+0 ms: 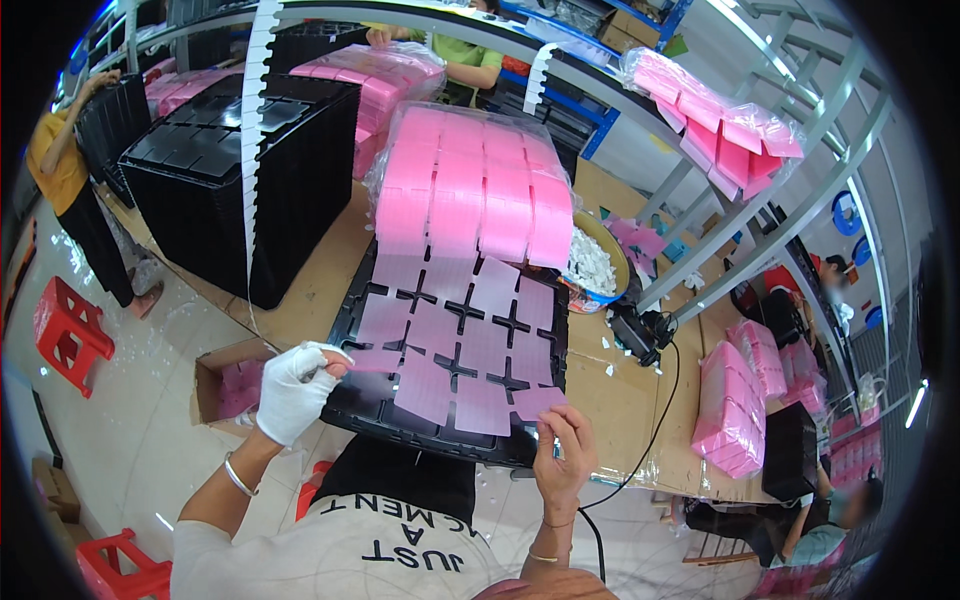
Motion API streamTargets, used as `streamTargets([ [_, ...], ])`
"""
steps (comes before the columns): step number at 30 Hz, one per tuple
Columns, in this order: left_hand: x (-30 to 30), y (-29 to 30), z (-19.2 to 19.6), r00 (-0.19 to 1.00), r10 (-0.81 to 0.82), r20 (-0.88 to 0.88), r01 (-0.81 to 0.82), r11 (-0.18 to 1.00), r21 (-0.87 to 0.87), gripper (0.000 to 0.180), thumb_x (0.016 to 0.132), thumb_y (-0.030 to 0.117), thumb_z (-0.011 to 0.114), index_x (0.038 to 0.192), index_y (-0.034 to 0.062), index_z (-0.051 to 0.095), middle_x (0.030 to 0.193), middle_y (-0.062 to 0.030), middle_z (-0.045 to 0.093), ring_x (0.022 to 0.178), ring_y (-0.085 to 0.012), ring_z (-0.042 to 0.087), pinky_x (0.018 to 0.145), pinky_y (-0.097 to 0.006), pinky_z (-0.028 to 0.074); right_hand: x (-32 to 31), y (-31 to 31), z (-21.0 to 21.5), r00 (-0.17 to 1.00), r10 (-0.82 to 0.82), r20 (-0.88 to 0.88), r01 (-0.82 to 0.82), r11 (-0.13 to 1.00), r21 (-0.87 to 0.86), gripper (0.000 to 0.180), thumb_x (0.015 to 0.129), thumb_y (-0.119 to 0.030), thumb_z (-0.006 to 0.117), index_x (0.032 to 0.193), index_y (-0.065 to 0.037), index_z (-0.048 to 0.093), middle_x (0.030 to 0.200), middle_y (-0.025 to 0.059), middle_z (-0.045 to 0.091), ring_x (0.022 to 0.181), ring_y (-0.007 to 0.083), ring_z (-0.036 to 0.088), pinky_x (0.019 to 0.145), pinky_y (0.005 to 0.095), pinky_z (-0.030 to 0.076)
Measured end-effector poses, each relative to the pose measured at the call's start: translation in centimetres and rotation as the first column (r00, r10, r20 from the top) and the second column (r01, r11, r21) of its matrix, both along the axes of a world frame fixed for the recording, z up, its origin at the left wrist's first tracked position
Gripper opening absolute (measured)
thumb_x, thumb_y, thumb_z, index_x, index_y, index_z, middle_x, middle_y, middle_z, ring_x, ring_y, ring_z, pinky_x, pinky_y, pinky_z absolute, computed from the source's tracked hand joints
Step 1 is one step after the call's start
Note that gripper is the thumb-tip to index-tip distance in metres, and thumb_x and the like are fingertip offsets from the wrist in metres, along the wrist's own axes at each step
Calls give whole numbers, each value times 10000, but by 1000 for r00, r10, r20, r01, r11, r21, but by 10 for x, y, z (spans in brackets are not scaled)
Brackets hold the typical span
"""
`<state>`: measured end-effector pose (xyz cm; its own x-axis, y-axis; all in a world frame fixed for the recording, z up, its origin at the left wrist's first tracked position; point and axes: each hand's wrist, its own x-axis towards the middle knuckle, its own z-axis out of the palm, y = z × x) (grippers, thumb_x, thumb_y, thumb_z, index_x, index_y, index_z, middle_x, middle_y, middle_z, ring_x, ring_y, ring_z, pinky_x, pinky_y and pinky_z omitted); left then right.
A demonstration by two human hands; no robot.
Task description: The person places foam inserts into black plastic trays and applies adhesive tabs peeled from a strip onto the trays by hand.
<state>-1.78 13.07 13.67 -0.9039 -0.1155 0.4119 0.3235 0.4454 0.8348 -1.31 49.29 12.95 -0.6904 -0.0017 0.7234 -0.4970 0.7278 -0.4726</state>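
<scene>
A black compartment tray [400, 415] lies on the brown table edge in front of me, covered with several pink square sheets [455, 340]. My left hand [295, 390], in a white glove, pinches the pink sheet at the tray's near left corner. My bare right hand [565, 455] grips the tray's near right edge, fingertips touching a pink sheet [537, 402] there. Behind the tray stands a large clear bag of stacked pink sheets [470, 190].
Tall stacks of black trays [235, 170] fill the table's left. A bowl of small white pieces [592, 265] and a black device with a cable [635, 335] sit right of the tray. More pink bundles [730, 410] lie right. Red stools [65, 330] and a cardboard box [225, 385] stand on the floor. Other people work nearby.
</scene>
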Motion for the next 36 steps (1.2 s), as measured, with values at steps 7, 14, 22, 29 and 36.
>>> streamTargets([
  [7, 9, 10, 6, 1000, -15, 17, 15, 1000, -16, 58, 877, 3, 752, 933, 18, 750, 900, -98, 746, 775, -199, 694, 705, -299, 534, 15, 1, -2, 998, -43, -34, 45, 998, 42, 171, 854, 25, 780, 1006, -47, 752, 1065, 107, 690, 898, 266, 659, 740, 347, 537],
  [14, 5, 13, 10, 997, -65, -44, 60, 991, -119, 47, 887, 23, 741, 933, 11, 743, 906, -124, 739, 793, -251, 712, 737, -330, 554, 31, 1, -13, 997, -78, -2, 78, 997, 5, 170, 861, 39, 773, 1016, -27, 753, 1073, 108, 688, 926, 265, 669, 798, 348, 546],
  [22, -24, 6, 6, 997, 19, -71, -29, 988, -151, 80, 926, 42, 720, 990, -3, 735, 896, -129, 720, 795, -245, 699, 737, -317, 550, 30, -8, -19, 997, -49, 59, 49, 999, 2, 163, 871, 17, 765, 1022, -43, 757, 1094, 112, 695, 985, 280, 679, 823, 354, 548],
  [29, -8, 17, 12, 999, -16, -48, 10, 993, -121, 69, 906, 40, 734, 962, 0, 741, 839, -118, 694, 718, -206, 654, 676, -309, 516, 32, -7, -19, 995, -73, 69, 72, 997, 17, 163, 873, 19, 760, 1026, -37, 749, 1102, 114, 691, 1000, 285, 674, 844, 363, 543],
  [36, -11, 16, 6, 997, 39, 60, -29, 987, -158, 46, 907, 51, 726, 924, 8, 733, 820, -126, 680, 718, -229, 655, 675, -323, 510, 33, -8, -26, 996, -78, 52, 78, 997, 0, 157, 872, 22, 758, 1020, -30, 744, 1085, 114, 687, 962, 287, 664, 813, 364, 535],
])
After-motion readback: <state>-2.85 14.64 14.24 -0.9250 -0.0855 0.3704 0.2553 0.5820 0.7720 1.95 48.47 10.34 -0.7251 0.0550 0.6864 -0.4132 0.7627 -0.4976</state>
